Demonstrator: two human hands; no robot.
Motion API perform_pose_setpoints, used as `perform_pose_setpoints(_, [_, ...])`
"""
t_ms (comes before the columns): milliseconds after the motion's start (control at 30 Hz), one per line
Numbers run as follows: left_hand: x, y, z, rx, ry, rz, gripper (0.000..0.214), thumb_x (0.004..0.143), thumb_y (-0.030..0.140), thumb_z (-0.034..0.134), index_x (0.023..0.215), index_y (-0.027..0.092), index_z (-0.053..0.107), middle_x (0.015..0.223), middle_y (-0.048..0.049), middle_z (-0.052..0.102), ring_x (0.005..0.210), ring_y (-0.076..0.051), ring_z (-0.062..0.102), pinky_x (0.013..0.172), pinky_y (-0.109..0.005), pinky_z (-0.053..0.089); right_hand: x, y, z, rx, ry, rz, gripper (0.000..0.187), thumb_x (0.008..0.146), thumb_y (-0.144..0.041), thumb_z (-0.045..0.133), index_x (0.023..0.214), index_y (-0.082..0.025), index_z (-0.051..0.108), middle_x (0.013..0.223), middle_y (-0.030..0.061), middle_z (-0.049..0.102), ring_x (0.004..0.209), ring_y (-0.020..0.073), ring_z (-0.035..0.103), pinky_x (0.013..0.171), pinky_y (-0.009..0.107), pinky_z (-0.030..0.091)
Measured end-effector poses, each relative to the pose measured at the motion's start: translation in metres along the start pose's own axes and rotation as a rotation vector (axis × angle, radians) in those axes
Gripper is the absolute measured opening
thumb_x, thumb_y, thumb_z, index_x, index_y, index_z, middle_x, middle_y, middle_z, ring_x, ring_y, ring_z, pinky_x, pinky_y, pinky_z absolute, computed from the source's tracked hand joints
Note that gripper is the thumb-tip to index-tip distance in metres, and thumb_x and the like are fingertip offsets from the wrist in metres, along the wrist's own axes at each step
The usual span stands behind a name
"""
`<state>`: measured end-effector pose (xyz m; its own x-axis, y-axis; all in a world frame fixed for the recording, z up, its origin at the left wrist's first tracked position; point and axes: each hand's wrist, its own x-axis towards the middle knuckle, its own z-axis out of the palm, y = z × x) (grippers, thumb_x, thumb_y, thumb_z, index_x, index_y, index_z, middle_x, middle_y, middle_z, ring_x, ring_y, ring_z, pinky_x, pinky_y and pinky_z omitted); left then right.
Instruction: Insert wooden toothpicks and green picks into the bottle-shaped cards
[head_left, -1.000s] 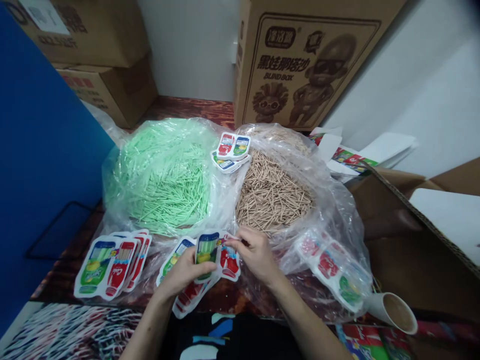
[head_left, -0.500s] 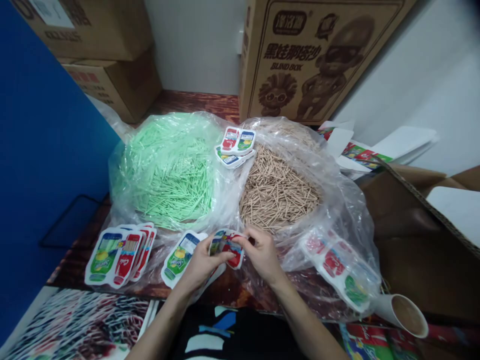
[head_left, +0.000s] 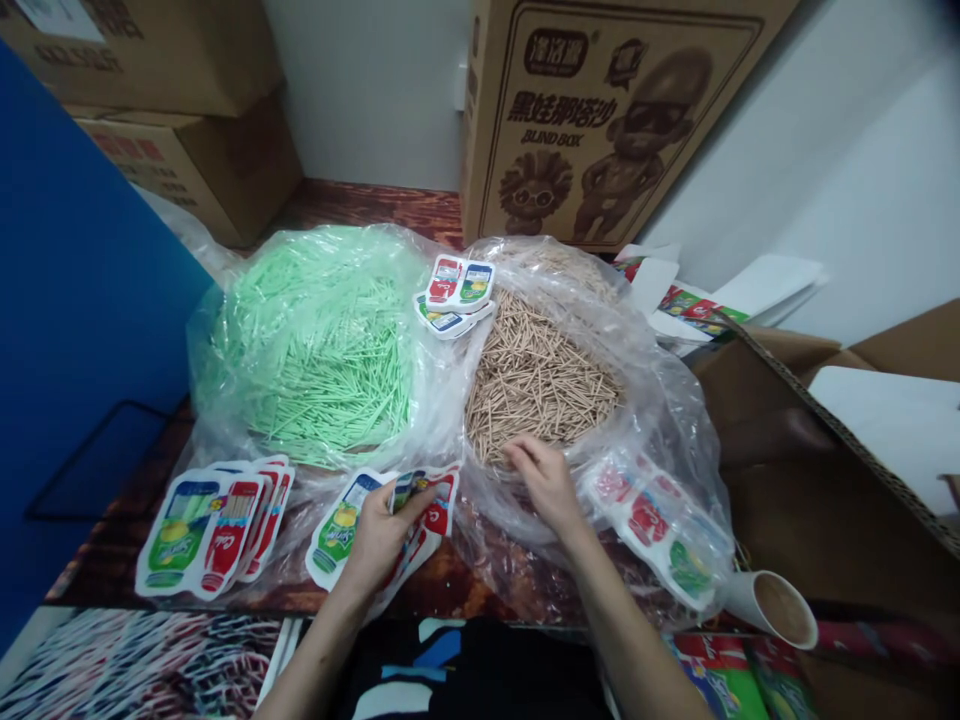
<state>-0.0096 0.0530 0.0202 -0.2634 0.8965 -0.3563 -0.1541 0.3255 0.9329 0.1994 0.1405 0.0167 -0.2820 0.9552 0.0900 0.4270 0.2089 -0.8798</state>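
My left hand (head_left: pixel 380 537) is closed on a printed bottle-shaped packet (head_left: pixel 426 497), green and red, held tilted over more packets on the table. My right hand (head_left: pixel 545 482) reaches into the front edge of the pile of brown sticks (head_left: pixel 537 378) in a clear plastic bag, its fingers curled down among the sticks. What those fingers hold is hidden. A second clear bag to the left holds green sticks (head_left: pixel 322 350).
A filled stack of packets (head_left: pixel 214 525) lies at the left front and a few lie between the bags (head_left: pixel 454 292). More packets (head_left: pixel 658 525) sit under plastic at right. A paper cup (head_left: pixel 772 605) lies at the right front. Cardboard boxes (head_left: pixel 600 110) stand behind.
My right hand has left the packet and moved up and right into the brown sticks. My left hand keeps the packet and has dropped slightly.
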Motion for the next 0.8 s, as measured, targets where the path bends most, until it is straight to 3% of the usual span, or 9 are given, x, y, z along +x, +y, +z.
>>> perform_pose_setpoints(67, [0.002, -0.001, -0.004, 0.002, 0.036, 0.002, 0.019, 0.065, 0.031, 0.077, 0.072, 0.014, 0.072, 0.069, -0.0011, 0.071, 0.060, -0.015, 0.058, 0.061, -0.024, 0.047, 0.010, 0.022, -0.015, -0.217, 0.088, -0.074, 0.020, 0.091, -0.026, 0.050, 0.079, -0.020, 0.064, 0.077, 0.0030, 0.062, 0.076, 0.0187, 0.056, 0.073, 0.030, 0.042])
perform_pose_setpoints(167, [0.004, -0.004, -0.006, -0.036, 0.039, -0.040, 0.021, 0.064, 0.033, 0.078, 0.071, 0.014, 0.071, 0.068, -0.0005, 0.070, 0.059, -0.014, 0.058, 0.060, -0.024, 0.046, 0.025, 0.044, -0.024, -0.520, 0.097, -0.192, 0.023, 0.090, -0.018, 0.046, 0.090, -0.019, 0.069, 0.087, 0.0082, 0.064, 0.089, 0.0233, 0.053, 0.082, 0.035, 0.042])
perform_pose_setpoints(267, [0.003, -0.005, -0.004, -0.047, 0.018, -0.071, 0.023, 0.063, 0.035, 0.079, 0.072, 0.014, 0.071, 0.066, -0.0003, 0.070, 0.058, -0.014, 0.058, 0.059, -0.024, 0.046, 0.035, 0.048, -0.021, -0.792, 0.066, -0.241, 0.028, 0.090, -0.014, 0.045, 0.104, -0.019, 0.069, 0.099, 0.0114, 0.063, 0.095, 0.0256, 0.048, 0.083, 0.037, 0.038])
perform_pose_setpoints(367, [0.001, -0.003, -0.003, -0.036, 0.004, -0.077, 0.026, 0.063, 0.036, 0.079, 0.076, 0.014, 0.073, 0.069, -0.0019, 0.071, 0.062, -0.016, 0.061, 0.061, -0.025, 0.048, 0.040, 0.041, -0.017, -0.982, 0.024, -0.265, 0.027, 0.090, -0.015, 0.047, 0.106, -0.021, 0.068, 0.110, 0.0113, 0.061, 0.100, 0.0269, 0.045, 0.084, 0.040, 0.034])
perform_pose_setpoints(467, [0.000, -0.003, -0.003, -0.059, -0.003, -0.100, 0.029, 0.062, 0.036, 0.079, 0.077, 0.013, 0.073, 0.070, -0.0029, 0.071, 0.064, -0.017, 0.062, 0.060, -0.026, 0.049, 0.039, 0.035, -0.016, -1.080, -0.036, -0.298, 0.021, 0.090, -0.017, 0.050, 0.101, -0.021, 0.068, 0.112, 0.0103, 0.061, 0.105, 0.0273, 0.043, 0.088, 0.042, 0.030])
perform_pose_setpoints(600, [0.003, -0.008, -0.005, -0.093, -0.010, -0.123, 0.029, 0.060, 0.037, 0.081, 0.073, 0.013, 0.071, 0.064, -0.0009, 0.069, 0.057, -0.015, 0.060, 0.057, -0.025, 0.048, 0.039, 0.034, -0.016, -1.128, -0.082, -0.316, 0.019, 0.090, -0.016, 0.048, 0.093, -0.021, 0.066, 0.100, 0.0084, 0.064, 0.106, 0.0260, 0.044, 0.100, 0.046, 0.022])
perform_pose_setpoints(800, [0.001, -0.007, -0.008, -0.089, 0.013, -0.117, 0.030, 0.059, 0.036, 0.082, 0.073, 0.013, 0.068, 0.064, 0.0004, 0.068, 0.057, -0.014, 0.059, 0.058, -0.024, 0.048, 0.047, 0.034, -0.020, -1.031, -0.097, -0.338, 0.027, 0.089, -0.008, 0.041, 0.094, -0.022, 0.064, 0.092, 0.0064, 0.067, 0.100, 0.0246, 0.050, 0.108, 0.053, 0.012])
